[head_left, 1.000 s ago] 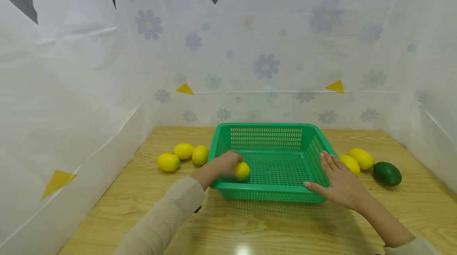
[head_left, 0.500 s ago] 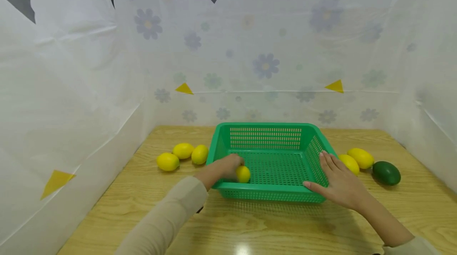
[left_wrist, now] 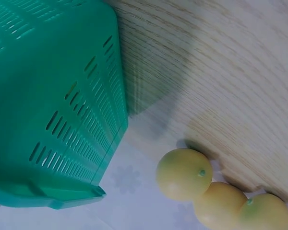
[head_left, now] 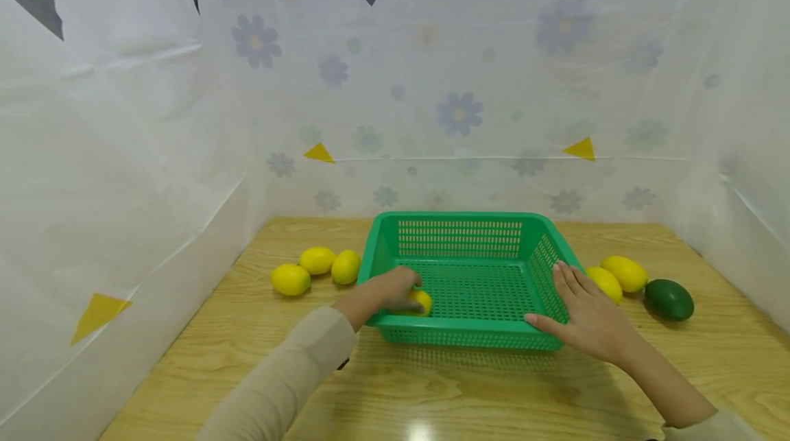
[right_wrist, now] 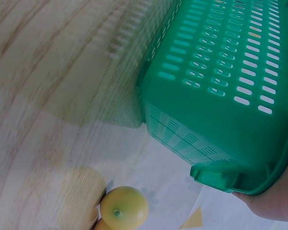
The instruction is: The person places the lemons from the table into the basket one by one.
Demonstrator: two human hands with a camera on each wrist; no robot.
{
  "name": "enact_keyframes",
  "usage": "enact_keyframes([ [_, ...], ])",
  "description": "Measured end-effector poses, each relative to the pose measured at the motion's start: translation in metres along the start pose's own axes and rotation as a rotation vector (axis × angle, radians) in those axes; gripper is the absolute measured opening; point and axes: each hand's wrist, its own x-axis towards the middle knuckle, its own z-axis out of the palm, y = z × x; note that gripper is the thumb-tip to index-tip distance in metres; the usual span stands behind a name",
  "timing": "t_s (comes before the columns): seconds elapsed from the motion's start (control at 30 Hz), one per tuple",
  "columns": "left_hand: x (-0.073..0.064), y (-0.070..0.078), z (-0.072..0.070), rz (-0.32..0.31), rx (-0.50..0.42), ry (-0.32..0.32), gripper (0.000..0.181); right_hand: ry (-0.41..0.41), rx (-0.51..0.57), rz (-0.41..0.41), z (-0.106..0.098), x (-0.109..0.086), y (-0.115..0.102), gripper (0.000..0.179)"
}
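A green plastic basket (head_left: 459, 324) with slotted walls stands on the wooden table. My left hand (head_left: 395, 288) reaches over its left side and grips a lemon (head_left: 423, 300) low in the near left corner, with fingers over the top and thumb in front; the hand hides part of the fruit. My right hand (head_left: 589, 317) rests on the near right corner of the rim, fingers straight along the right side and thumb at the front edge. In the right wrist view only part of this hand (right_wrist: 274, 199) shows at the rim. The left wrist view shows the basket's outer side (left_wrist: 81, 110).
Left of the basket lie a front lemon (head_left: 291, 280), a rear lemon (head_left: 317, 261) and one beside the basket wall (head_left: 361, 283). On the right are two lemons, the farther lemon (head_left: 625, 273) and the nearer lemon (head_left: 605, 285), with a dark green avocado-shaped fruit (head_left: 669, 300) beside them.
The lemon has come down a little toward the basket's front wall, and my left fingers now cover more of it. My right hand stays on the rim.
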Motion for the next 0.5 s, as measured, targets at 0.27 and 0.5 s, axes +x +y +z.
enact_keyframes([
  [0.27, -0.0047, 0.0009, -0.0071, 0.027, 0.012, 0.028, 0.046, 0.000, 0.010, 0.003, -0.0017, -0.0002, -0.0014, 0.096],
  [0.5, -0.0094, -0.0037, -0.0093, 0.038, 0.028, 0.147, 0.040, 0.000, -0.001, 0.003, -0.0018, -0.0002, -0.0012, 0.095],
])
